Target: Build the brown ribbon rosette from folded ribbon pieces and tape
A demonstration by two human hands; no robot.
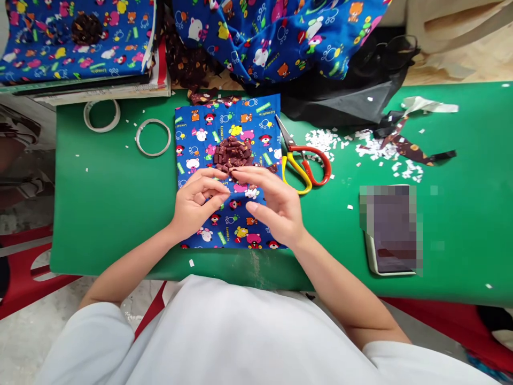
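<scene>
A blue cloth panel [232, 216] printed with cartoon animals lies in front of me. On it sits a cluster of small brown folded pieces [236, 152], shaped like a flower. My left hand [198, 200] hovers over the panel's left side, thumb and forefinger pinched; whatever is between them is too small to make out. Over the right side, my right hand [276, 203] has its fingers curved towards the cluster and its thumb well apart. Its fingertips come close to the lower edge of the cluster; contact cannot be made out.
Scissors [302, 160] with red and yellow handles lie right of the panel. Beyond them are white paper scraps [324, 140] and a phone [390, 230]. Two tape rolls [153, 137] rest on the green table [112, 214] at left. Blue printed cloth [272, 37] is heaped behind.
</scene>
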